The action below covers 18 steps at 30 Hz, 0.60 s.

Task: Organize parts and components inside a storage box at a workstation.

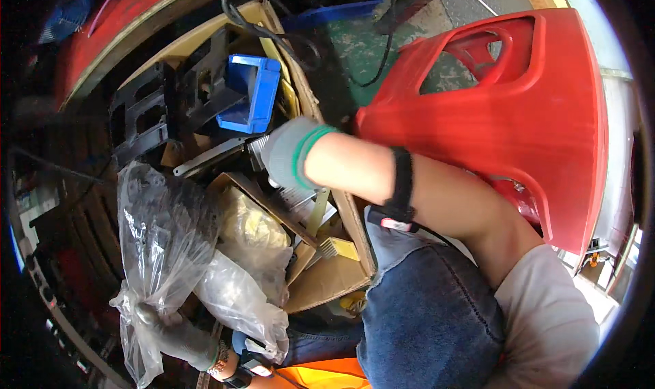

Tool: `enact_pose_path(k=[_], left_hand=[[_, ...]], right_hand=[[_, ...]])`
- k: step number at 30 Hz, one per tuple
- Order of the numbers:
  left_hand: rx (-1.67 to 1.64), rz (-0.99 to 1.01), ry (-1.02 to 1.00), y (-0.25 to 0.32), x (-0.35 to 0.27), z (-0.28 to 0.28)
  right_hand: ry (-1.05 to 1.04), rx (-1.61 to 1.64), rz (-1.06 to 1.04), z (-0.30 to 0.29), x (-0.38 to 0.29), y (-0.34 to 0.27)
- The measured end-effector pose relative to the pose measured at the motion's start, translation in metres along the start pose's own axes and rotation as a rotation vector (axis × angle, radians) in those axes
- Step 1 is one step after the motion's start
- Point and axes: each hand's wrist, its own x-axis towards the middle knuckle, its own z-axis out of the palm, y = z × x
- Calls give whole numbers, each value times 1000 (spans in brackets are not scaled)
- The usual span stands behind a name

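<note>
My left hand (176,335), in a grey glove, grips the gathered neck of a clear plastic bag (161,230). The contents of this bag are hard to make out. Another clear bag (245,292), with pale yellow material inside, lies beside it against the cardboard box (327,286). My right hand (291,153), in a grey glove with a green cuff, reaches over that box beside finned metal parts (258,151). Its fingers are blurred and mostly hidden, so any hold is unclear. A blue plastic bin (261,94) sits tilted in the box just beyond it.
Black slotted frames (148,115) and a flat metal strip (210,156) lie in the box. A large red moulded shell (511,117) stands to the right. Black cable (230,10) hangs over the box's far edge. A blue tray (332,13) lies farther back.
</note>
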Motion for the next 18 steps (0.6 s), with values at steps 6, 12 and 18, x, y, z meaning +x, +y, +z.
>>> enact_pose_path(k=[6,12,18], left_hand=[[-85,-18,-93,9,-8,20],[-71,-4,-102,20,-13,24],[-77,-67,-72,20,-14,23]], right_hand=[[877,253,-49,-57,-32,17],[692,121,154,-44,-11,13],[595,24,178,-45,0,22]])
